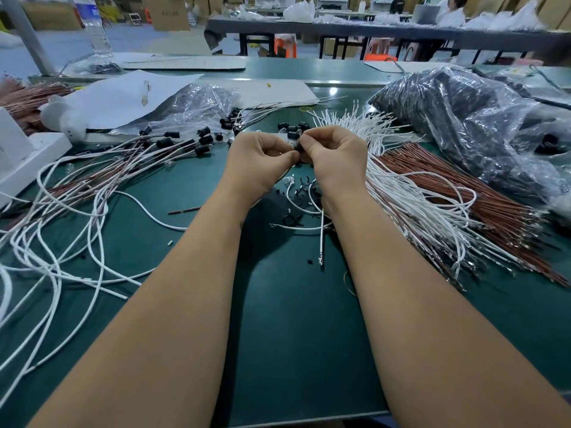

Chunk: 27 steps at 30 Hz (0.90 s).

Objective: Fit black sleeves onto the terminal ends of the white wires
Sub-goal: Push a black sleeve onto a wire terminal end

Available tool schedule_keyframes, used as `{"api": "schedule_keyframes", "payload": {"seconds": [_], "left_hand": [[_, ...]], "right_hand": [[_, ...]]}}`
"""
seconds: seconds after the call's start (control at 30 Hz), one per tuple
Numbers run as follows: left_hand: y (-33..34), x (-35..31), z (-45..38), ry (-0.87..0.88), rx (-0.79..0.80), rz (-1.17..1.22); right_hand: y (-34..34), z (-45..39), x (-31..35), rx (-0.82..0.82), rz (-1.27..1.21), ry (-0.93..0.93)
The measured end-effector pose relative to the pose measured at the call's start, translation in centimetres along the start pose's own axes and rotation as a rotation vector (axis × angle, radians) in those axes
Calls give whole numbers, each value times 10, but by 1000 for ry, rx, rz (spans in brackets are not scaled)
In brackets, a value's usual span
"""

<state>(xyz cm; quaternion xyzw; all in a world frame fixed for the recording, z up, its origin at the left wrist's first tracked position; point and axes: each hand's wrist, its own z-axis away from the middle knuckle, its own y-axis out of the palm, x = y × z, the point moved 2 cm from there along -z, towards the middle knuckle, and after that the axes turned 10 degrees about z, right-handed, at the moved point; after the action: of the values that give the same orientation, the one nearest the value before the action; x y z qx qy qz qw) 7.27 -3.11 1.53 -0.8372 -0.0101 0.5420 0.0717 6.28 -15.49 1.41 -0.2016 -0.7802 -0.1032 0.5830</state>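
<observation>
Your left hand (262, 156) and right hand (335, 156) meet over the middle of the green bench (293, 319), both with fingers curled in a pinch around one small black sleeve (298, 147) held between them. The wire end itself is hidden inside your grip, so you cannot tell from here how far the terminal has gone in. A white wire (321, 236) hangs below your hands and trails onto the bench, probably the one being worked. The sleeve looks light, short and fairly rigid, easy to flick away if you squeeze off-centre, so hold it by its sides and leave the bore free. The wire is thin and limp and will likely buckle if pushed from far back; pinch it just behind the metal terminal and feed it straight. That terminal looks slight and could bend under a skewed push. Finished wires with sleeves (173, 143) lie to the left, loose sleeves (292, 129) just beyond your knuckles, and the bare white bundle (401, 180) sits to the right, beside brown wires (463, 186).
</observation>
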Motion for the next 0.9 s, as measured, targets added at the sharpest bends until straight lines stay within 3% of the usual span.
{"api": "schedule_keyframes", "payload": {"seconds": [0.13,0.23,0.33,0.4,0.47,0.7,0.9], "left_hand": [[-5,5,-1,22,-31,-10],[-10,7,-4,40,-75,-22],[-11,7,-5,49,-59,7],[-10,5,-5,51,-29,71],[-9,3,-5,60,-12,134],[-11,2,-7,82,26,302],[-11,1,-7,84,48,349]], "right_hand": [[-2,-1,2,63,-15,-5],[-3,-4,1,98,391,-136],[5,2,-1,279,780,-231],[10,6,-3,390,971,-248],[11,6,-4,398,1046,-283],[6,7,3,289,901,-294],[-1,5,10,143,368,-128]]}}
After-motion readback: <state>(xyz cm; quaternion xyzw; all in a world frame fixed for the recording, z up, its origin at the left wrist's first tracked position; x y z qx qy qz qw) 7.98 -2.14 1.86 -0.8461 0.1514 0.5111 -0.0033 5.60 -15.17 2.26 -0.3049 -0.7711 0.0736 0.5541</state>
